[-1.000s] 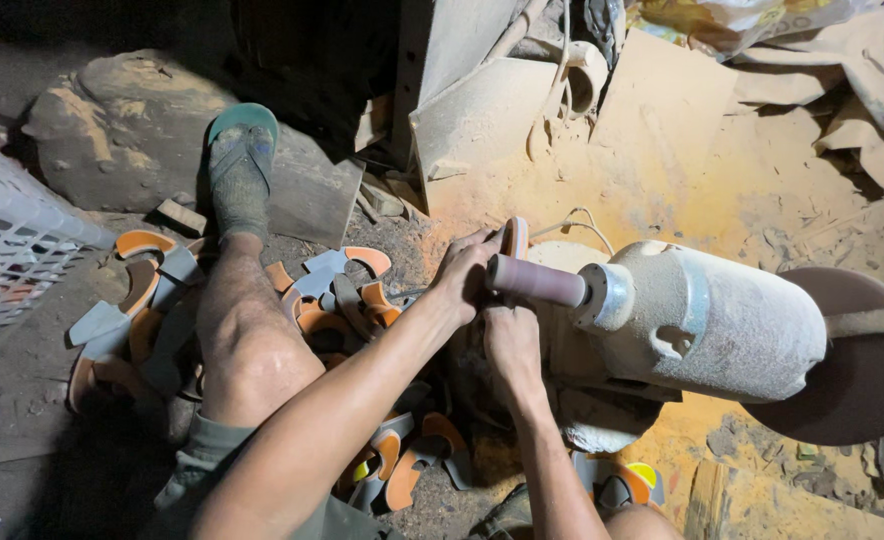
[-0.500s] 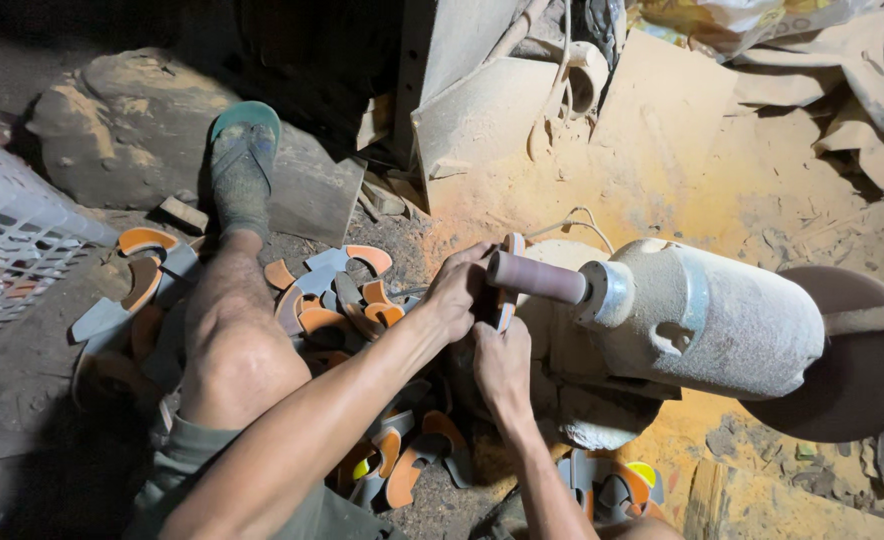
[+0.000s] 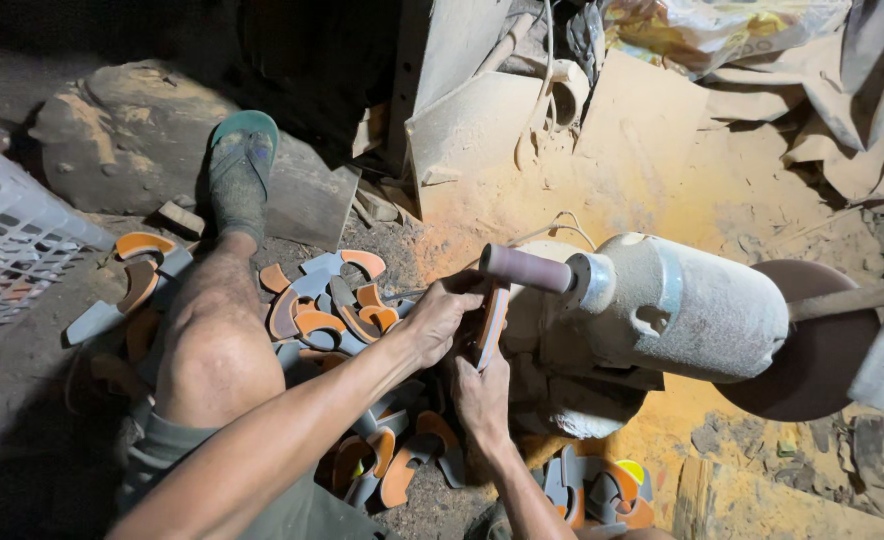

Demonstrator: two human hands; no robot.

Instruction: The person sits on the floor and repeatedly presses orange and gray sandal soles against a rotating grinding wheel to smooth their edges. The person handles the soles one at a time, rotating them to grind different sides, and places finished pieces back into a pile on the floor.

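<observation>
Between my fingertips sits a curved orange-and-grey sole piece (image 3: 490, 325), held on edge: my left hand (image 3: 440, 318) clamps its upper part, my right hand (image 3: 482, 392) grips it from below. Just above the fingers, the piece meets the pinkish sanding drum (image 3: 525, 268) on the dusty grey motor (image 3: 687, 308). Left of my knuckles lies a heap of similar cut pieces (image 3: 322, 310).

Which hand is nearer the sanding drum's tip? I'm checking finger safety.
Left. The left hand sits just below and left of the sanding drum, gripping the curved orange piece. The right hand holds that piece from lower down, farther from the drum.
</observation>
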